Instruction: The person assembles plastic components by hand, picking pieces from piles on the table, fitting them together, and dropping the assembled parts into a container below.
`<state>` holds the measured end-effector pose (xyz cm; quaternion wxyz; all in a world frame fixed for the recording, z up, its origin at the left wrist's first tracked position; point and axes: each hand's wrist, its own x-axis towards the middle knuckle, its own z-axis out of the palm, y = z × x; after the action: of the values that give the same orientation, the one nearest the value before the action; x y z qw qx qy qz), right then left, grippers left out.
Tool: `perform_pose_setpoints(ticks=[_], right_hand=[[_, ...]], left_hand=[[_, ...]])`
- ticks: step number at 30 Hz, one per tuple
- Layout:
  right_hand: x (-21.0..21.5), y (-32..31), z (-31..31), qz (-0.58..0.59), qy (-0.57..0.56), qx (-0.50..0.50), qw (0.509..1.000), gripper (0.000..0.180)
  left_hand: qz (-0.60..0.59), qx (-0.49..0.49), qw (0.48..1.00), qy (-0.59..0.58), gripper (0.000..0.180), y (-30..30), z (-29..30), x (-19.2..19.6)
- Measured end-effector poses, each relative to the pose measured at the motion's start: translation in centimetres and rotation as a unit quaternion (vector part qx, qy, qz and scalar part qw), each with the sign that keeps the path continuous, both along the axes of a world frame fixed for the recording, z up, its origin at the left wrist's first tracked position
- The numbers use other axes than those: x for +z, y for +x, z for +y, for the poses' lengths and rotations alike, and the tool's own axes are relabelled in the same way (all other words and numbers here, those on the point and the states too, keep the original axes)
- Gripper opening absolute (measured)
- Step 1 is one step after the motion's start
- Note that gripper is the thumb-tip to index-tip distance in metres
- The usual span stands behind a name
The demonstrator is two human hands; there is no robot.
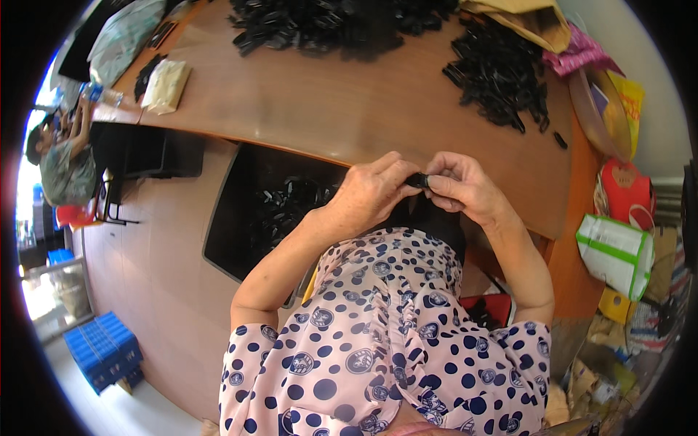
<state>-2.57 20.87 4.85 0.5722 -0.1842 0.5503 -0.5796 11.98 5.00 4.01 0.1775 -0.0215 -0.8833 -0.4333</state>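
Between my two hands, just over the table's near edge, is a small black plastic-looking piece (417,180). My left hand (374,187) pinches its left end with the fingers closed. On the other end, the thumb and fingertips of my right hand (459,185) grip it. The piece's exact kind is too small to tell. A big pile of similar black pieces (327,29) covers the far middle of the brown table (305,102). A second heap (498,76) lies at the far right, with one loose black piece (560,140) beside it.
Below the table edge, left of my lap, a black bin (225,232) holds more black pieces. A pale packet (166,86) lies on the table's left. Bags, including a white-green one (615,254), crowd the right side. Another person (65,167) sits far left, near blue crates (104,351).
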Motion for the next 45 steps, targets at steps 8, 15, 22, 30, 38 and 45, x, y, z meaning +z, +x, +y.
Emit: perform_pose_setpoints(ticks=[8,15,22,30,38,45], right_hand=[[-4.1,-0.3,2.9,0.434,0.025,0.056,0.899,0.013],[-1.0,-0.8,4.1,-0.069,-0.08,-0.134,0.985,0.011],[-1.7,0.9,2.7,-0.117,-0.094,-0.065,0.987,0.009],[-2.5,0.6,2.2,-0.145,-0.062,-0.088,0.984,0.009],[-2.3,0.6,1.7,0.035,0.006,-0.082,0.996,0.01],[-3.7,-0.2,3.2,-0.145,0.055,0.028,0.988,0.013]], left_hand=[[-0.001,-0.047,0.999,0.01,0.024,-0.9,1.9,0.9],[-0.038,-0.021,0.952,0.304,0.028,-1.5,1.3,-2.7],[-0.077,-0.003,0.94,0.332,0.027,-1.7,2.6,-3.9],[-0.021,0.016,0.99,0.139,0.027,-2.2,1.7,-2.9],[-0.034,0.031,0.993,0.104,0.028,-1.8,1.8,-3.2],[-0.049,-0.036,0.998,0.011,0.026,-1.0,1.8,-2.4]])
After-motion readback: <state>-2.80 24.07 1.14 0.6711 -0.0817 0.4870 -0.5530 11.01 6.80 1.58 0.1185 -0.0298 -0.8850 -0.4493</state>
